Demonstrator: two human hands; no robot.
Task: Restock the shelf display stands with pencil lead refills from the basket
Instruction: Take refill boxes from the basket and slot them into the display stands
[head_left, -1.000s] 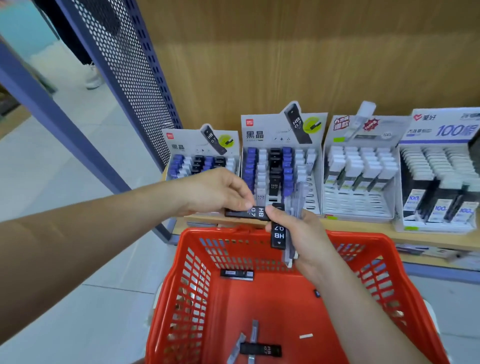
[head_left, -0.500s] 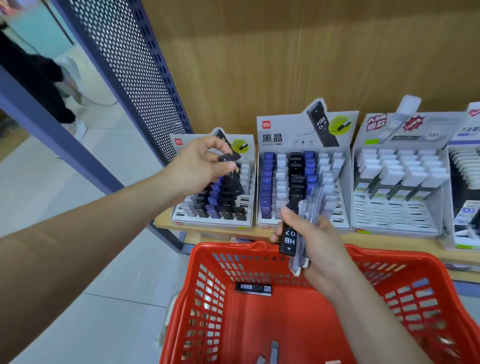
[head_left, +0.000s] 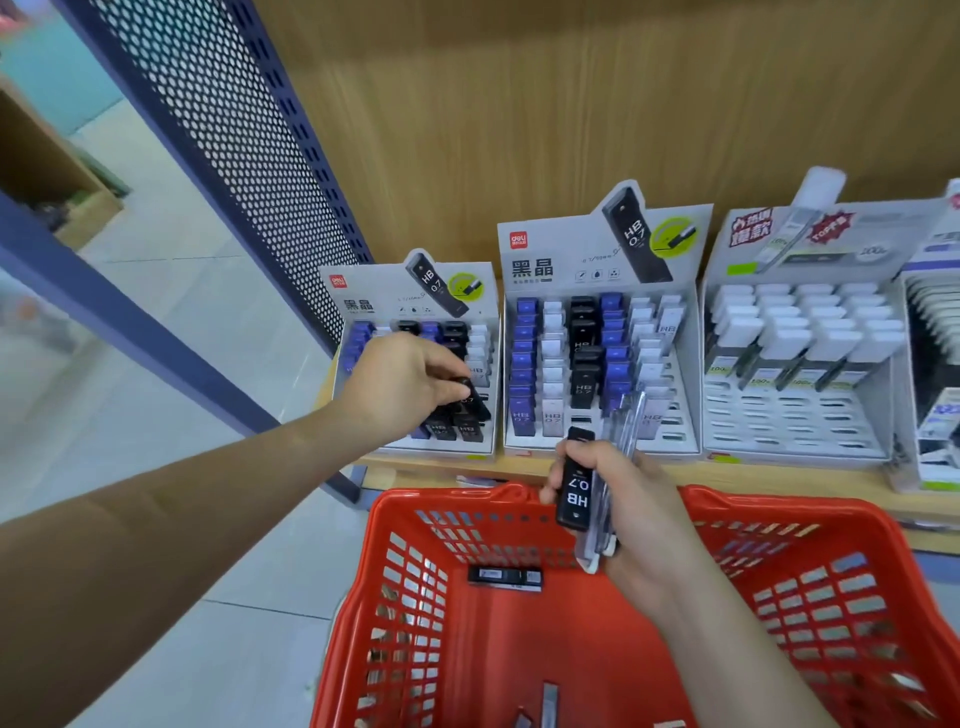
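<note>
Slotting is in hand: the left hand (head_left: 410, 382) pinches a black refill (head_left: 471, 399) over the left stand (head_left: 363, 293); the right hand (head_left: 631, 501) grips a spare bunch (head_left: 574, 493) above the basket (head_left: 779, 512). Next, likely, seat it upright in a free slot.

You have bright, even light here, with only faint soft shadows. Your wide lens bows the mesh panel (head_left: 249, 171) and the shelf (head_left: 753, 472) near the edges. The far left floor (head_left: 52, 364) is blurred; print on the middle stand (head_left: 597, 260) reads clearly.
</note>
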